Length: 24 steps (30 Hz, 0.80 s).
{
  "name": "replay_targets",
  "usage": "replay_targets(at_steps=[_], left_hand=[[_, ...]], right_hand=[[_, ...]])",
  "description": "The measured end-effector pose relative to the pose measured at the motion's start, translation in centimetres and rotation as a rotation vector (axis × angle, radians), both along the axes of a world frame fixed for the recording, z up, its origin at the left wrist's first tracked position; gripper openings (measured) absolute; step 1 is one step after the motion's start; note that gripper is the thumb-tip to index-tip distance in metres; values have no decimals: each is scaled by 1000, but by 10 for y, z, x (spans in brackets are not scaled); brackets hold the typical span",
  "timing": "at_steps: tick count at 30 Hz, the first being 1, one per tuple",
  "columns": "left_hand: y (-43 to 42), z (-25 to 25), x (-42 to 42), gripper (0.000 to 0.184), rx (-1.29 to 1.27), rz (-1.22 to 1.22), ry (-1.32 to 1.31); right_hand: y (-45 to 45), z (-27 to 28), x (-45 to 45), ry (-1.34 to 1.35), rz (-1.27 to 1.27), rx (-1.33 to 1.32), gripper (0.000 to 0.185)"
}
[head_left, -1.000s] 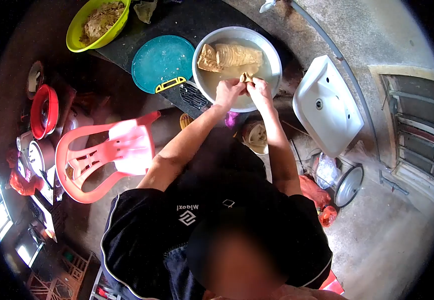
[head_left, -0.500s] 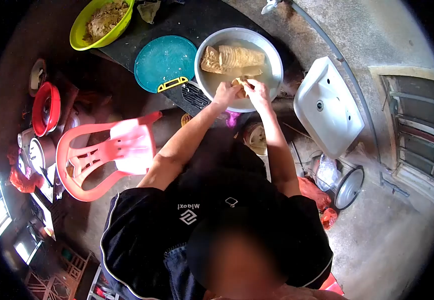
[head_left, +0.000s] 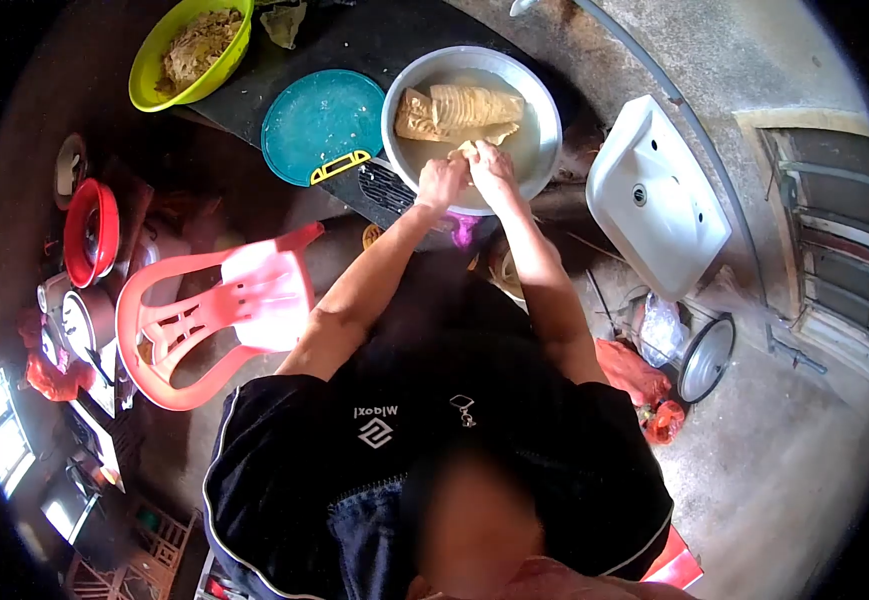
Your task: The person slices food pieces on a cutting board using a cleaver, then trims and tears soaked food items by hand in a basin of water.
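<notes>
A metal basin [head_left: 552, 150] of cloudy water holds large ribbed, pale yellow pieces that look like bamboo shoot [head_left: 476, 107]. Over its near side, my left hand [head_left: 441, 182] and my right hand [head_left: 492, 170] work close together, fingers curled in. Between them is a smaller pale piece of bamboo shoot [head_left: 468, 150], largely covered by my fingers. Left of the basin lies a round teal board [head_left: 322, 125] with small scraps on it. A yellow-handled tool [head_left: 340, 167] rests at the board's near edge.
A lime-green bowl [head_left: 232, 70] of pale shreds stands at the dark table's far left. To the right is a white sink [head_left: 689, 250]. A pink plastic chair [head_left: 264, 295] stands at left, and a metal lid [head_left: 706, 358] leans low at right.
My right hand has moved left and slightly up, closer to my left hand. The small piece is now more hidden by the fingers. The whole view has shifted slightly.
</notes>
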<state>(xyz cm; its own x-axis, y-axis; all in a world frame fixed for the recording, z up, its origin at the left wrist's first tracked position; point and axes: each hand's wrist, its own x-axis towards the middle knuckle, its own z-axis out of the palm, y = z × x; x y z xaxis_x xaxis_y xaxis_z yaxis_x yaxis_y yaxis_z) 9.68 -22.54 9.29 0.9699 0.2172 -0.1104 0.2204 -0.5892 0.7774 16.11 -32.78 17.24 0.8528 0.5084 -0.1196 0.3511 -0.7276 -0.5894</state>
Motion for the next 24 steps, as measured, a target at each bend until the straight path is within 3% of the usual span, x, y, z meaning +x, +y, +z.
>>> replay_targets(at_steps=[1, 3, 4, 5, 6, 8, 10, 13, 16, 17, 18, 20, 22, 24], left_hand=[[3, 12, -3, 12, -36, -5, -58], [7, 34, -12, 24, -108, -12, -172], [4, 32, -10, 26, -281, 90, -244], [-4, 29, -5, 27, -454, 195, -316], [-7, 42, -2, 27, -733, 271, -225], [-12, 68, 5, 28, -1303, 558, -92], [-20, 72, 14, 26, -1354, 660, -154], [-15, 72, 17, 26, -1379, 572, -126], [-5, 82, 14, 26, -1545, 546, -98], [2, 86, 10, 27, -1579, 528, 81], [9, 90, 4, 25, -1625, 387, 136], [16, 79, -1, 23, -1403, 28, 207], [4, 54, 0, 21, -1104, 41, 106], [-3, 46, 5, 21, -1062, 147, 135]], right_hand=[[2, -10, 1, 12, -61, 25, 20], [0, -27, 7, 402, -269, 358, 18], [-2, -32, 9, 600, -374, 523, 17], [-3, -38, 12, 590, -535, 647, 16], [0, -7, 7, 853, -678, 973, 14], [0, -10, 10, 993, -714, 1298, 21], [-8, -34, 30, 1132, -761, 1330, 25], [-12, -35, 42, 1238, -755, 1357, 26], [-8, -27, 32, 1062, -729, 1329, 25], [-8, -30, 33, 975, -670, 1318, 19], [-1, 0, 21, 772, -617, 1254, 16], [-2, -3, 17, 683, -442, 1151, 19], [2, -7, 12, 618, -400, 1032, 22], [4, -5, 15, 465, -386, 748, 37]])
